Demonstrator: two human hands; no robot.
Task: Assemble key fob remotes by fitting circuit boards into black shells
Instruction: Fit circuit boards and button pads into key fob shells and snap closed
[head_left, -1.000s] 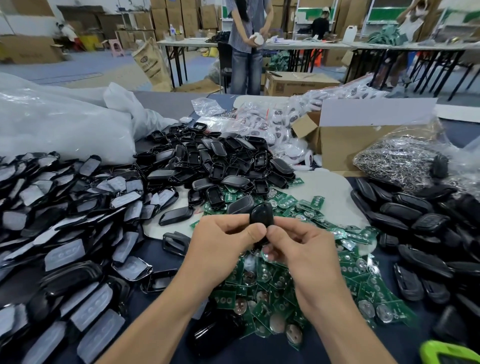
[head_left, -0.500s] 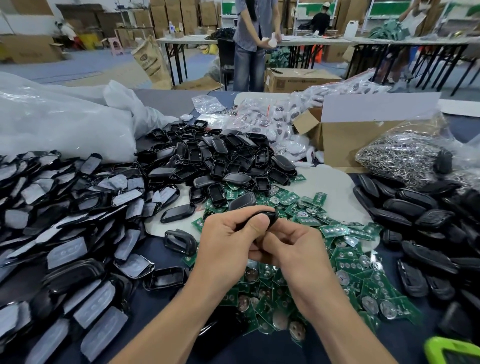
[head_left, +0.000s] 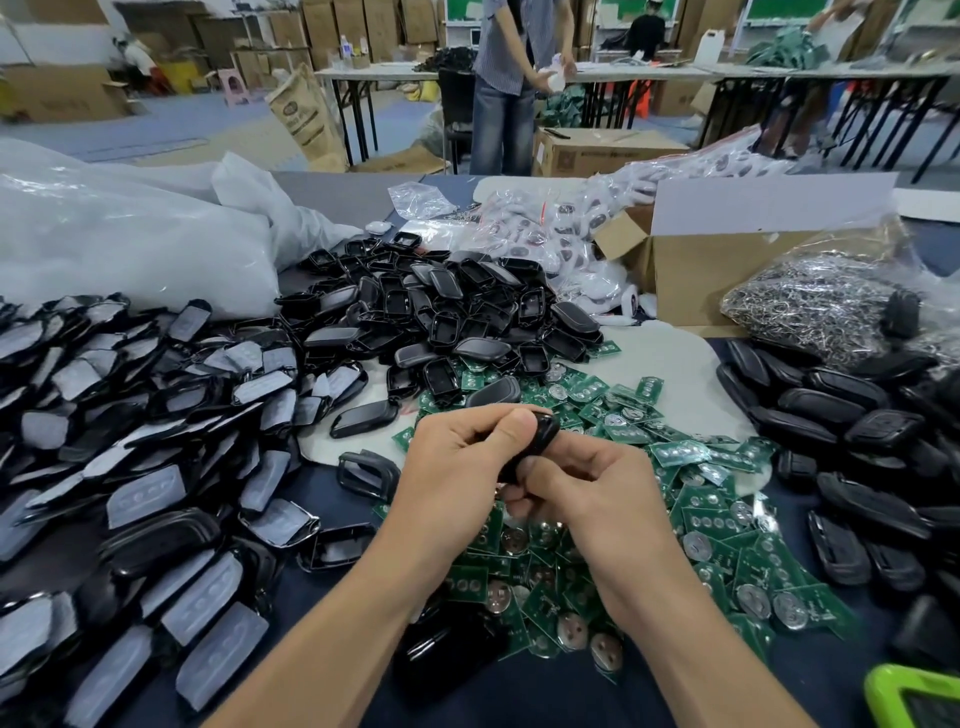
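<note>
Pinched between both grips at centre: one black shell (head_left: 544, 432), edge-on, clear of the table (head_left: 519, 696) and above the heap of green boards (head_left: 727, 525). Left grip (head_left: 457, 467) clamped on the shell from the left, thumb pressed along its upper edge. Right grip (head_left: 597, 493) clamped on it from the right and below, fingertips tucked under. Most of the shell hidden by fingers; cannot tell whether a board sits inside. Spread under and beyond both wrists: boards, many with a round silver cell face up. Heaped behind the boards: open halves (head_left: 457, 312), black, hollow sides some up and some down. Just left of the left grip: one loose frame (head_left: 369, 470) flat on the table. Filling the left of the table: padded halves (head_left: 156, 441), black with pale button pads. Stacked at the right: closed black fobs (head_left: 831, 415). Behind those: a clear bag of metal rings (head_left: 810, 306), against a carton (head_left: 727, 260) with its flap up. Left of the carton: bagged white fobs (head_left: 545, 228). At far left: a large white bag (head_left: 130, 239). At the lower right corner: a green item (head_left: 914, 696), cut off by the frame edge. Beyond the table: a person (head_left: 506, 78) standing at a far table (head_left: 384, 74).
</note>
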